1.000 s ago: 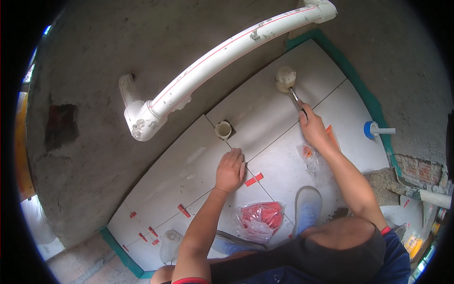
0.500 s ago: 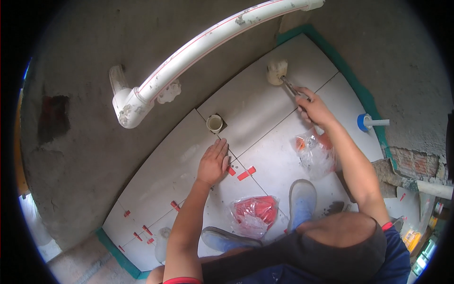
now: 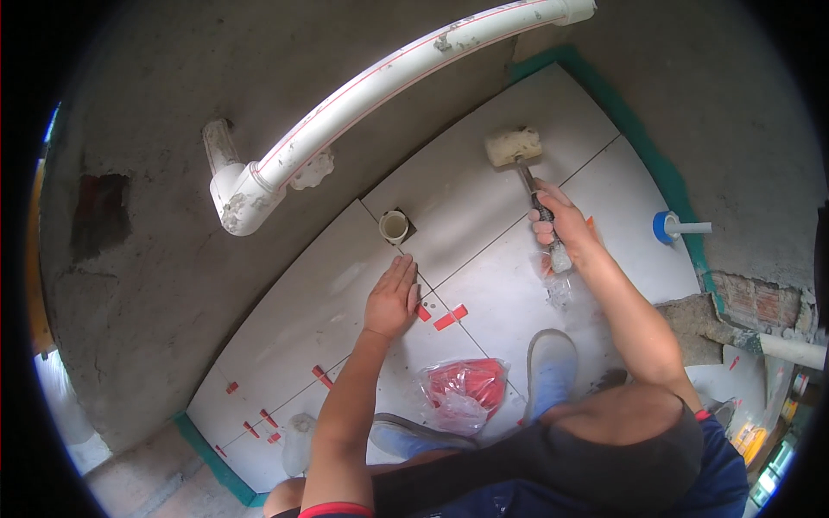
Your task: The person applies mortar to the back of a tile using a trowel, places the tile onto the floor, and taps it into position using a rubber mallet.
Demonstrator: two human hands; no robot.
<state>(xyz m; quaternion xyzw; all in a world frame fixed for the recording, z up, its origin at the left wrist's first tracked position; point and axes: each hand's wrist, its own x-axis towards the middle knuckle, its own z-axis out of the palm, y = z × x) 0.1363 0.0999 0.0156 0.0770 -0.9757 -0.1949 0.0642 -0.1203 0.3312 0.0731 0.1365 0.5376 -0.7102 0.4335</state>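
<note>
My right hand point(image 3: 561, 221) is wrapped round the handle of a rubber mallet point(image 3: 514, 148) with a pale, worn head. The mallet head is over the large white floor tile point(image 3: 449, 155) near the far wall; whether it touches the tile I cannot tell. My left hand point(image 3: 393, 295) lies flat on a tile with its fingers stretched out, just below a round pipe opening point(image 3: 394, 226) set in the floor. Beside that hand, red levelling wedges point(image 3: 450, 317) lie along a tile joint.
A clear bag of red wedges point(image 3: 465, 388) lies near my feet. Another clear bag point(image 3: 566, 298) is partly behind my right arm. A white pipe point(image 3: 371, 82) arches along the far wall. A blue-collared pipe stub point(image 3: 667, 226) stands at the right. More red wedges point(image 3: 322, 376) sit at the left joints.
The mallet has turned so its head lies more sideways, and it has shifted slightly right. My right hand has moved a little down with it. My left hand stays nearly still.
</note>
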